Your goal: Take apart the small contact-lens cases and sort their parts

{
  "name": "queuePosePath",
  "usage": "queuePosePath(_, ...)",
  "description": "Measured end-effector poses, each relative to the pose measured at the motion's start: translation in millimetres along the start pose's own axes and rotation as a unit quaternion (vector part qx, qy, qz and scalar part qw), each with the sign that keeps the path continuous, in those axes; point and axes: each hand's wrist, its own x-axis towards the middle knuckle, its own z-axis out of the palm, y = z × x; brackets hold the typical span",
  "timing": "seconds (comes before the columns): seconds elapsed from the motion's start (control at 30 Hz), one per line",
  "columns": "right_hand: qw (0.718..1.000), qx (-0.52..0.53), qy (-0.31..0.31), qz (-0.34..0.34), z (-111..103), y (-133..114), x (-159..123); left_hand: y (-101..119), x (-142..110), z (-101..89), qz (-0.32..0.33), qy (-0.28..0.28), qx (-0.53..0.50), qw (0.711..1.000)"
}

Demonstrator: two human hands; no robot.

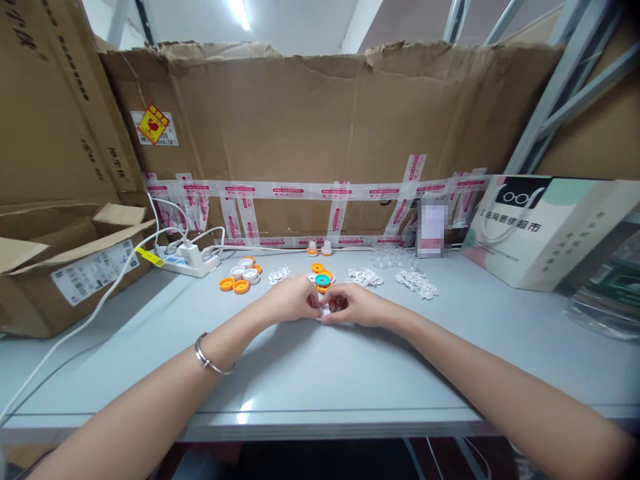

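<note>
My left hand and my right hand meet at the middle of the table, fingertips closed around a small white part. Most of that part is hidden by the fingers, so its exact kind does not show. Just beyond my fingertips lie orange round caps and a teal disc. Small white plastic pieces sit in a little pile left of them. To the right are two more piles of white pieces, a nearer-to-centre heap and a farther heap.
Orange and white round caps cluster at left. Two orange-and-white assembled pieces stand at the back beside clear plastic parts. A power strip with white cables, an open carton, a printed box and a large bottle flank the table.
</note>
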Motion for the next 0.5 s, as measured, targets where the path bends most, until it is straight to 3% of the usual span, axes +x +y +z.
queuePosePath(0.27,1.000,0.005,0.009,0.001,1.3,-2.1,-1.1,-0.1,-0.3,-6.0,0.000,0.007,0.006,1.000)
queuePosePath(0.43,1.000,0.006,0.019,0.005,0.5,-1.8,-2.5,-16.8,-9.0,-35.3,-0.055,0.079,0.066,0.993)
queuePosePath(0.5,1.000,0.010,0.016,0.005,-0.7,-0.7,-2.7,-30.0,-14.6,-45.5,-0.067,0.067,0.082,0.992)
